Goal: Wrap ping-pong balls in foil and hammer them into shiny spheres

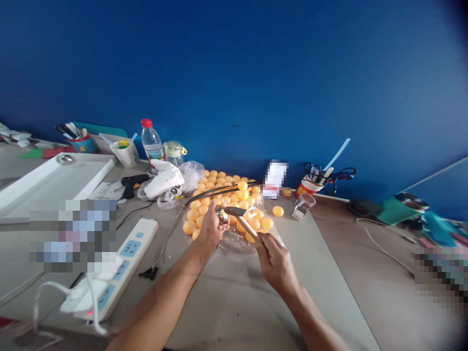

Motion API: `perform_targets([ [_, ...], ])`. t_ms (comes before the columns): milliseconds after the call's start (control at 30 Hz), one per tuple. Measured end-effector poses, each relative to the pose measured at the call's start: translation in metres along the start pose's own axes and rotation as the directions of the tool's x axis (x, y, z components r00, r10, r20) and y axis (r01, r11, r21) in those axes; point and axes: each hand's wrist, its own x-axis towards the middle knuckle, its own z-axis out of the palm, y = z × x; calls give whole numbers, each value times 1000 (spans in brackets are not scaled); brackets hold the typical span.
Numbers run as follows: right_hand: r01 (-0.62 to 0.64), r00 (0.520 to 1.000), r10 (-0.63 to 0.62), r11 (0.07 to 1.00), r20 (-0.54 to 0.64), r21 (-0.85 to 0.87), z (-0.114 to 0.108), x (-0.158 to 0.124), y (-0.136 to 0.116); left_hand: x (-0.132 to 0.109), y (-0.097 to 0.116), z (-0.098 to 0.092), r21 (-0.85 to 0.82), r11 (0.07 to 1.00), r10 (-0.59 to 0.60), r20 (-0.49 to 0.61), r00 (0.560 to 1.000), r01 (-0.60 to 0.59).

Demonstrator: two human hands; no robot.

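My left hand (pixel 212 228) is closed around a shiny metal ball (pixel 221 215), its fingers wrapped on the near side. In my right hand (pixel 274 261) is the wooden handle of a hammer (pixel 249 229). The dark hammer head (pixel 235 211) is right beside the metal ball; whether they touch I cannot tell. Just beyond both hands lies a clear plastic bag of orange balls (pixel 193 214), with black straps (pixel 219 189) across it. One loose orange ball (pixel 278 211) sits to the right of the bag.
A white power strip (pixel 144 231) with plugged cables lies at left, near a glue gun (pixel 133 185) and a white tray (pixel 93 168). A red-capped bottle (pixel 150 139) stands behind. At right are a red cup of tools (pixel 309 186) and a small clear cup (pixel 306 201).
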Motion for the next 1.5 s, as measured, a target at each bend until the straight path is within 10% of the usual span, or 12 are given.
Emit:
perform_targets([
  [1100,-57,997,56,998,46,9,-1,1,-3,1,-2,0,97,995,17,-62,998,-11],
  [1500,-172,974,172,985,-144,13,-3,5,18,-8,-3,1,-94,994,77,193,978,-60],
])
